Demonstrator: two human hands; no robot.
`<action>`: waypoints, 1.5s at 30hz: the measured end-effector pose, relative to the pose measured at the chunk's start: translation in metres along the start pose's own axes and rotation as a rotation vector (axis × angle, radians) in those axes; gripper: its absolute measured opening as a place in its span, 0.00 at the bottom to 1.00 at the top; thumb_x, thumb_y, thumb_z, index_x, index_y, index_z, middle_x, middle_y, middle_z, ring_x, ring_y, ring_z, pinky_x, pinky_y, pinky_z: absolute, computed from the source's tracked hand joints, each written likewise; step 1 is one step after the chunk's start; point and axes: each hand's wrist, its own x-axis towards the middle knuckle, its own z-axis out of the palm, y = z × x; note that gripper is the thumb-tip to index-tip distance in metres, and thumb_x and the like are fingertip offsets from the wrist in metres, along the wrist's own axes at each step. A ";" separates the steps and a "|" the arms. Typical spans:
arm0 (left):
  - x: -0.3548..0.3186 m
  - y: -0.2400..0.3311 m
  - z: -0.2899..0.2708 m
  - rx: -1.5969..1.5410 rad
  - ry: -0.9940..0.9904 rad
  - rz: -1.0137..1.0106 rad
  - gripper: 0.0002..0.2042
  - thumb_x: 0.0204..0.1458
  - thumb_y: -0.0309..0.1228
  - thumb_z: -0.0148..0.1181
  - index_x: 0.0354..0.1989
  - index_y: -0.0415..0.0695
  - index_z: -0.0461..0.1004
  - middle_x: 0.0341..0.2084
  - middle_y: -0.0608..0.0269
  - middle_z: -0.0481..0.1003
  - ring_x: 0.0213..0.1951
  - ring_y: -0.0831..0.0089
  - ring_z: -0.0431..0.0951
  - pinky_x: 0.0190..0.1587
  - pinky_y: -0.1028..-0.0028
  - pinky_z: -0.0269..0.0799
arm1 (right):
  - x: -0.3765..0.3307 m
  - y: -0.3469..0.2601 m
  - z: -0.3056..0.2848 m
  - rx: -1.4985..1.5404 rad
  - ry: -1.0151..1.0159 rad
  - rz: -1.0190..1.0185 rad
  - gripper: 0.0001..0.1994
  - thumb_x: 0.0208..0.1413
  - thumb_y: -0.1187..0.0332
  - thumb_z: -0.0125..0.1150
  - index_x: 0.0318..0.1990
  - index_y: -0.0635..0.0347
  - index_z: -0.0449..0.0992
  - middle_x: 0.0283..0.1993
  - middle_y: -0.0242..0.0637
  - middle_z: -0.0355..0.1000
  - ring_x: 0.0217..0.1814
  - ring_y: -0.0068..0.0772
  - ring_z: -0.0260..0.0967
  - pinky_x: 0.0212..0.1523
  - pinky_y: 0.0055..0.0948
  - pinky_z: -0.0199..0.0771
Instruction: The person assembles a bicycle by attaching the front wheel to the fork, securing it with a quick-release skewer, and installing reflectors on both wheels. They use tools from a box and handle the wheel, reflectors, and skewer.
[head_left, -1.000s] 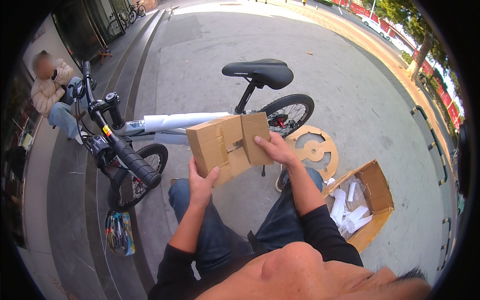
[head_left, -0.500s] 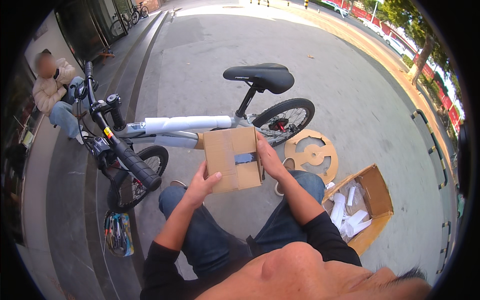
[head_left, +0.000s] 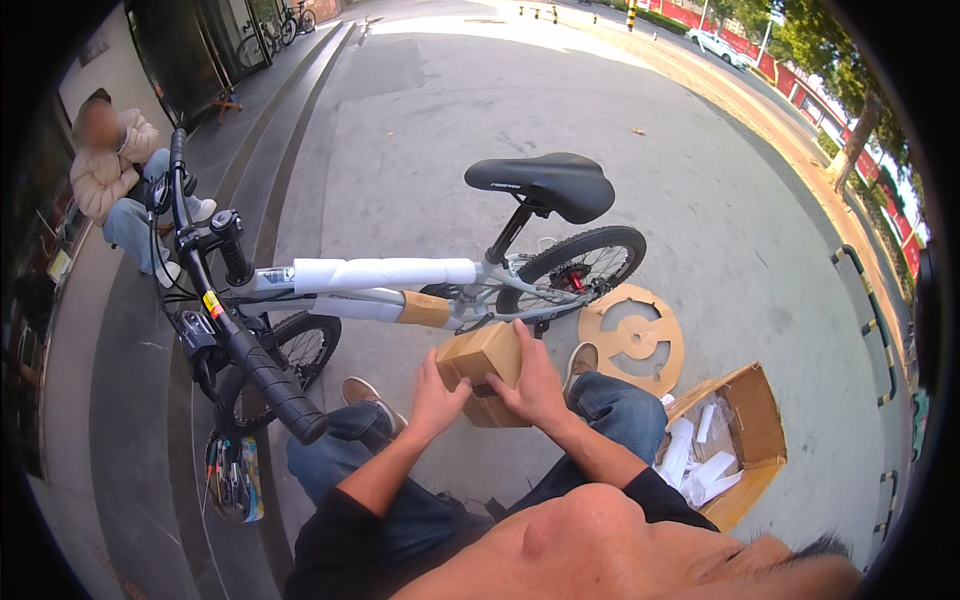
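Note:
I hold a small brown cardboard box (head_left: 482, 362) low between my knees with both hands. My left hand (head_left: 436, 400) grips its lower left side, and my right hand (head_left: 533, 382) lies over its right face. Just beyond the box stands a white bicycle (head_left: 400, 285) with foam wrap on its frame, a black saddle (head_left: 545, 184) and black handlebars (head_left: 235, 330). I am seated, with my jeans and brown shoes below the box.
A round cardboard cutout (head_left: 635, 337) lies on the pavement by the rear wheel. An open carton (head_left: 750, 430) with white foam pieces sits at my right. A helmet (head_left: 232, 480) lies lower left. Another person (head_left: 115, 175) sits on the steps at far left.
The box has come down from chest height to between my knees and turned, so a narrower side now faces up. Both hands stayed on it.

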 end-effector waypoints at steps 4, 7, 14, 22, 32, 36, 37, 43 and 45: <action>0.005 -0.021 0.020 -0.207 0.091 -0.044 0.40 0.60 0.30 0.67 0.78 0.35 0.53 0.68 0.31 0.65 0.70 0.36 0.66 0.73 0.51 0.64 | -0.007 -0.010 0.014 -0.068 0.042 -0.299 0.55 0.50 0.62 0.82 0.83 0.60 0.53 0.62 0.57 0.67 0.60 0.63 0.71 0.58 0.52 0.77; 0.006 -0.035 0.024 -0.187 0.147 -0.020 0.35 0.62 0.26 0.62 0.78 0.38 0.56 0.69 0.33 0.66 0.70 0.37 0.68 0.72 0.52 0.65 | -0.008 -0.014 0.020 -0.061 0.037 -0.268 0.55 0.47 0.64 0.84 0.82 0.54 0.56 0.62 0.57 0.67 0.59 0.64 0.71 0.58 0.52 0.77; 0.002 -0.035 0.012 -0.059 0.144 -0.058 0.33 0.63 0.25 0.60 0.78 0.38 0.58 0.68 0.34 0.69 0.69 0.37 0.70 0.72 0.52 0.66 | 0.001 -0.005 0.016 -0.096 -0.015 -0.246 0.50 0.49 0.63 0.82 0.81 0.41 0.61 0.64 0.57 0.68 0.59 0.64 0.74 0.57 0.51 0.79; -0.023 -0.004 -0.021 -0.114 0.023 0.185 0.33 0.62 0.22 0.55 0.78 0.37 0.58 0.69 0.34 0.68 0.69 0.39 0.72 0.71 0.52 0.68 | 0.033 0.030 -0.008 0.191 -0.011 0.008 0.44 0.60 0.64 0.74 0.82 0.57 0.58 0.67 0.55 0.70 0.68 0.58 0.71 0.68 0.47 0.73; -0.024 -0.020 0.024 -0.738 0.001 -0.444 0.32 0.60 0.27 0.62 0.73 0.37 0.61 0.63 0.50 0.72 0.64 0.63 0.75 0.59 0.57 0.77 | 0.009 -0.014 0.026 0.141 0.146 -0.244 0.46 0.49 0.70 0.81 0.77 0.56 0.64 0.65 0.54 0.67 0.65 0.60 0.71 0.64 0.48 0.76; -0.031 -0.042 0.047 -0.912 -0.065 -0.617 0.28 0.60 0.25 0.59 0.70 0.34 0.65 0.61 0.53 0.74 0.59 0.63 0.77 0.52 0.65 0.78 | 0.004 -0.018 0.034 0.135 0.127 -0.265 0.47 0.46 0.70 0.82 0.77 0.53 0.66 0.64 0.53 0.69 0.64 0.58 0.72 0.62 0.47 0.78; -0.031 -0.046 0.049 -0.916 -0.045 -0.568 0.26 0.60 0.25 0.58 0.69 0.34 0.67 0.60 0.54 0.76 0.58 0.63 0.78 0.52 0.65 0.78 | 0.005 -0.014 0.034 0.152 0.140 -0.235 0.46 0.47 0.69 0.81 0.77 0.52 0.66 0.64 0.53 0.69 0.65 0.59 0.72 0.62 0.47 0.78; -0.058 -0.047 0.042 -0.705 -0.161 -0.425 0.22 0.61 0.20 0.55 0.64 0.33 0.72 0.55 0.55 0.79 0.55 0.64 0.81 0.57 0.64 0.79 | 0.040 0.044 0.004 0.178 0.159 -0.041 0.44 0.55 0.63 0.79 0.79 0.53 0.63 0.66 0.54 0.71 0.66 0.59 0.73 0.67 0.48 0.74; -0.066 -0.045 0.036 -0.686 -0.186 -0.391 0.21 0.64 0.24 0.58 0.65 0.31 0.72 0.54 0.54 0.80 0.54 0.64 0.81 0.56 0.65 0.79 | 0.046 0.063 -0.006 0.181 0.118 0.002 0.44 0.57 0.60 0.78 0.80 0.55 0.62 0.69 0.54 0.72 0.69 0.57 0.73 0.70 0.48 0.73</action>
